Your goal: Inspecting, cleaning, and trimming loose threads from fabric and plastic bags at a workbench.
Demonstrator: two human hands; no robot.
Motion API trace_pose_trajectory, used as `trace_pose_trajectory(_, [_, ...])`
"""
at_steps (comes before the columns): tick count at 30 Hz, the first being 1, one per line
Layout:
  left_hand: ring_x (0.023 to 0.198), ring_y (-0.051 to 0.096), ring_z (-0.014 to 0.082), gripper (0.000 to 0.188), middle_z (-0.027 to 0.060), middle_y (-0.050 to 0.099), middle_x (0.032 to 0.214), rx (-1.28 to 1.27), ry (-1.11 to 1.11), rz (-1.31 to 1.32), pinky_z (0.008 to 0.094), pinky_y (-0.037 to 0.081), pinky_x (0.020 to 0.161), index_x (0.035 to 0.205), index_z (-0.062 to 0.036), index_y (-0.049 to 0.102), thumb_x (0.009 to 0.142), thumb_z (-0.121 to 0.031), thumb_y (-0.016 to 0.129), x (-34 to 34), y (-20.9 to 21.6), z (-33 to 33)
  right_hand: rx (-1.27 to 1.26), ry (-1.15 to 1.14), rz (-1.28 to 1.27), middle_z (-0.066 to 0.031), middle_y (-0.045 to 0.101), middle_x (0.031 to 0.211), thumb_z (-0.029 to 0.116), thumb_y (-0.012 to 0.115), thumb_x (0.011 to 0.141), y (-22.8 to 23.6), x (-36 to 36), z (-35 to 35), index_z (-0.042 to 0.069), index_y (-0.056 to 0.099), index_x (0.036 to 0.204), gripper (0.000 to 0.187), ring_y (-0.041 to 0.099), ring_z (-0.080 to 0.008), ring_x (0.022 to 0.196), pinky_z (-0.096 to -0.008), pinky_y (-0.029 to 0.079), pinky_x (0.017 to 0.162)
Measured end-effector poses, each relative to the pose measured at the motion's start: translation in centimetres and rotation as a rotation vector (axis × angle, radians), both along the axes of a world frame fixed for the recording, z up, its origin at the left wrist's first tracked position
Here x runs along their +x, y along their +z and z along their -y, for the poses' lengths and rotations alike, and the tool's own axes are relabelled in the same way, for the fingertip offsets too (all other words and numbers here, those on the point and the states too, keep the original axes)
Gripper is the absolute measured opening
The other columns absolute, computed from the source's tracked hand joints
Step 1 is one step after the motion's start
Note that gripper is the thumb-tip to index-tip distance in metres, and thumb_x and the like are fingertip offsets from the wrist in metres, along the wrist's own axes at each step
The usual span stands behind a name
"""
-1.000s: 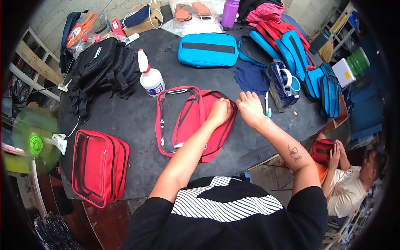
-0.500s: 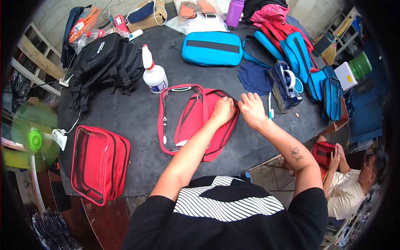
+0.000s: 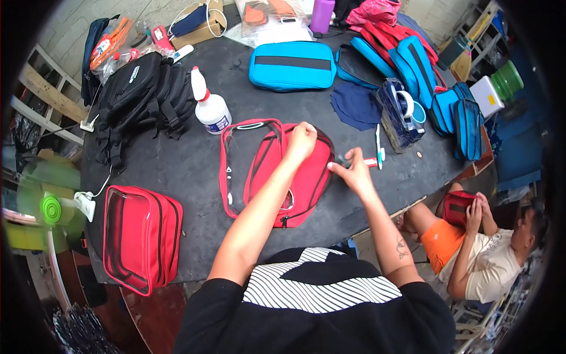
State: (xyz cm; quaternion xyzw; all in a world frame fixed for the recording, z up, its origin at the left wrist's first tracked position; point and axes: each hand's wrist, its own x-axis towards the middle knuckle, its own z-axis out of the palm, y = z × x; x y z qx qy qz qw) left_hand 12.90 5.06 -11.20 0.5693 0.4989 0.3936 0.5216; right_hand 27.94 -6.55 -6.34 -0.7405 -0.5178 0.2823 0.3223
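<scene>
In front of me a red zippered bag (image 3: 312, 177) with a clear window panel (image 3: 236, 159) folded out to the left lies flat on the dark table. My left hand (image 3: 302, 140) is closed at the bag's upper edge and appears to pinch its rim. Just off the bag's right edge is my right hand (image 3: 354, 171), its thumb and fingers curled around a slim red-and-dark object (image 3: 370, 162). Only the ends of that object show, so its kind is unclear. A second red bag with a clear front (image 3: 144, 236) stands at the near left.
A white spray bottle (image 3: 212, 109) and a black backpack (image 3: 147, 94) are at the left. Blue bags (image 3: 293, 66), navy cloth (image 3: 355, 106), a tape dispenser (image 3: 402, 115) and a toothbrush (image 3: 379, 146) lie beyond my hands. A seated person (image 3: 489, 253) at right holds a red bag.
My right hand has moved down and off the bag's right edge, and the red-and-dark object now shows around it. My left hand has shifted up and left along the bag.
</scene>
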Motion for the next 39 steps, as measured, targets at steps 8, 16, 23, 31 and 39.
trace_pose_trajectory(8, [0.058, 0.063, 0.0240, 0.001, 0.0111, 0.060, 0.062, 0.143, 0.026, -0.084, 0.0358, 0.047, 0.054, 0.076, -0.0016, 0.061, 0.076, -0.003, 0.060, -0.1, 3.8, 6.4, 0.098, -0.257, -0.430, -0.0055, 0.061, 0.075, -0.002, 0.073, 0.065, -3.6, 0.2, 0.0, 0.004, 0.046, 0.099, 0.043, 0.058, -0.0149, 0.064, -0.0290, 0.047, 0.061])
trace_pose_trajectory(16, [0.067, 0.062, 0.0330, 0.006, 0.0170, 0.060, 0.071, 0.514, -0.086, -0.382, 0.0401, 0.050, 0.066, 0.078, 0.0022, 0.065, 0.074, -0.002, 0.063, 2.0, 1.7, 8.3, -0.120, -0.215, -0.644, -0.0041, 0.062, 0.073, 0.000, 0.063, 0.075, -2.2, -0.2, -0.2, -0.003, 0.063, 0.101, 0.027, 0.058, -0.0148, 0.066, -0.0285, 0.047, 0.064])
trace_pose_trajectory(23, [0.079, 0.061, 0.0355, 0.008, 0.0179, 0.061, 0.076, 0.631, -0.156, -0.491, 0.0437, 0.049, 0.075, 0.078, 0.0005, 0.067, 0.071, -0.003, 0.064, 0.7, 1.4, 7.5, 0.068, -0.148, -0.252, -0.0180, 0.068, 0.088, 0.004, 0.060, 0.073, -5.6, 0.2, -0.4, -0.001, 0.065, 0.103, 0.030, 0.067, -0.0249, 0.087, -0.0344, 0.049, 0.078])
trace_pose_trajectory(31, [0.082, 0.061, 0.0305, 0.008, 0.0141, 0.060, 0.079, 0.760, -0.122, -0.766, 0.0415, 0.047, 0.076, 0.069, -0.0019, 0.061, 0.073, -0.009, 0.059, 2.4, 1.7, 8.3, 0.058, -0.115, -0.321, -0.0163, 0.068, 0.086, 0.004, 0.061, 0.074, -5.4, 0.3, -0.4, -0.001, 0.064, 0.100, 0.027, 0.067, -0.0244, 0.084, -0.0343, 0.049, 0.077])
trace_pose_trajectory(39, [0.080, 0.061, 0.0323, 0.006, 0.0148, 0.059, 0.082, 0.707, 0.060, -0.728, 0.0440, 0.047, 0.073, 0.079, -0.0028, 0.056, 0.079, -0.009, 0.058, 2.7, 0.2, 8.2, 0.118, -0.153, -0.247, -0.0135, 0.067, 0.083, 0.002, 0.062, 0.073, -3.6, -0.2, 0.5, -0.001, 0.062, 0.097, 0.024, 0.066, -0.0217, 0.080, -0.0328, 0.049, 0.074])
